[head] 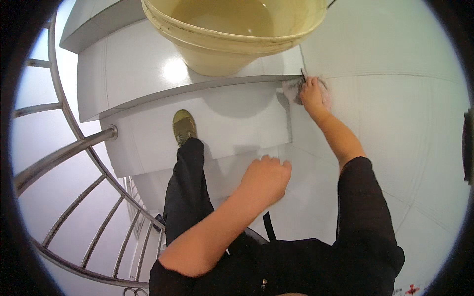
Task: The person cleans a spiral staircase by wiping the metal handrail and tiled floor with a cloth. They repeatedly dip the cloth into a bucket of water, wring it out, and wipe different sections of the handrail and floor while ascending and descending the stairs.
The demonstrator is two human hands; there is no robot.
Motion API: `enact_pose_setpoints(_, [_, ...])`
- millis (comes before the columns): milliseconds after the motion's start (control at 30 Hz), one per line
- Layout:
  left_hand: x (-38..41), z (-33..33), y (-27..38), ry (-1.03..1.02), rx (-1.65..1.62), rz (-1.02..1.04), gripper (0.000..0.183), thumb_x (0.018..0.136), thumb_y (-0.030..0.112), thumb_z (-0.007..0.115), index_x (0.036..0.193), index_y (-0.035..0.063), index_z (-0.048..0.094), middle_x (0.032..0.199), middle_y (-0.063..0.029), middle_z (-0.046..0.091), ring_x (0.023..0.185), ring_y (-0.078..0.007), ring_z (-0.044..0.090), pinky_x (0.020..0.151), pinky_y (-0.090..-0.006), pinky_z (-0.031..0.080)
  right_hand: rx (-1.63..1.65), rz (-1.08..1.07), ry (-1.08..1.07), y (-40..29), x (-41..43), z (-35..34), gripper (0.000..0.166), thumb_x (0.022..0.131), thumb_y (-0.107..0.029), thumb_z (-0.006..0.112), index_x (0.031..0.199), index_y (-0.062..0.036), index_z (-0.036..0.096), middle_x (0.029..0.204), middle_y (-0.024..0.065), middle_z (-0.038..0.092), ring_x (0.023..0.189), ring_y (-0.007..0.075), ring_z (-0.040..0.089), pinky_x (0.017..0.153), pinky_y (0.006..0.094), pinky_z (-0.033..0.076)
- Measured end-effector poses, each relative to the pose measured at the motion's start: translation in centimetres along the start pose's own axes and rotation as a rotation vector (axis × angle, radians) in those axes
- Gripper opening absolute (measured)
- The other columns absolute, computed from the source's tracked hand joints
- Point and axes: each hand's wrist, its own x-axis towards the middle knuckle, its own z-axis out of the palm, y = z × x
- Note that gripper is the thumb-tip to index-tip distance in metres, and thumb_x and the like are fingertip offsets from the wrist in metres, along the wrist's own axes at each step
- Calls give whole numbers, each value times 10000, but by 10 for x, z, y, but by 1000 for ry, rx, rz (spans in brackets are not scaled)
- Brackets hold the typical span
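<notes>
My right hand (313, 95) presses a pinkish, dirt-stained cloth (325, 88) flat against the white tiled wall (389, 111), beside the end of a stair edge. Part of the cloth is covered by the fingers. Held in front of my body, my left hand (267, 179) is curled with its back towards me; whether anything is inside it is hidden. A cream plastic bucket (222, 55) with grimy marks around its rim stands on the white stair tread (137, 70) above. Cloudy liquid shows in the bucket.
Along the left runs a metal stair railing (74, 122) with a round handrail bar (63, 161) and several balusters. My shoe (184, 124) rests on a lower step (237, 111). Another step (100, 27) rises behind the bucket at the upper left.
</notes>
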Motion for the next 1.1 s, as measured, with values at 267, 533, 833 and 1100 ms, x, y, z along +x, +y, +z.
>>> enact_pose_setpoints(267, [-45, -13, -17, 25, 48, 19, 412, 761, 79, 578, 1161, -20, 584, 831, -147, 594, 799, -297, 593, 698, -387, 513, -43, -1, -18, -118, 29, 63, 337, 878, -273, 537, 1157, -134, 666, 1238, 44, 584, 1215, 284, 423, 1005, 456, 264])
enact_pose_setpoints(533, [-47, -12, -24, 113, -30, -44, 318, 838, 131, 562, 1131, 8, 579, 823, -144, 592, 809, -329, 586, 709, -432, 508, 362, -423, -324, -170, -106, 71, 315, 849, -298, 578, 1104, -149, 686, 1134, 22, 643, 1136, 254, 488, 948, 427, 306])
enact_pose_setpoints(833, [-5, 3, 5, 178, -29, 41, 213, 806, 112, 579, 998, 20, 587, 805, -155, 595, 794, -339, 582, 674, -448, 498, 255, -121, 37, -4, -84, -3, 217, 794, -190, 607, 955, -80, 702, 1034, 87, 640, 1051, 277, 520, 924, 461, 370])
enact_pose_setpoints(1100, [-4, 35, 24, 17, -6, 63, 161, 759, 94, 609, 892, 4, 598, 783, -155, 608, 780, -322, 603, 659, -432, 510, 463, -10, 206, -65, -87, 28, 236, 804, -170, 585, 1012, -96, 668, 1032, 123, 620, 1059, 296, 530, 1002, 491, 360])
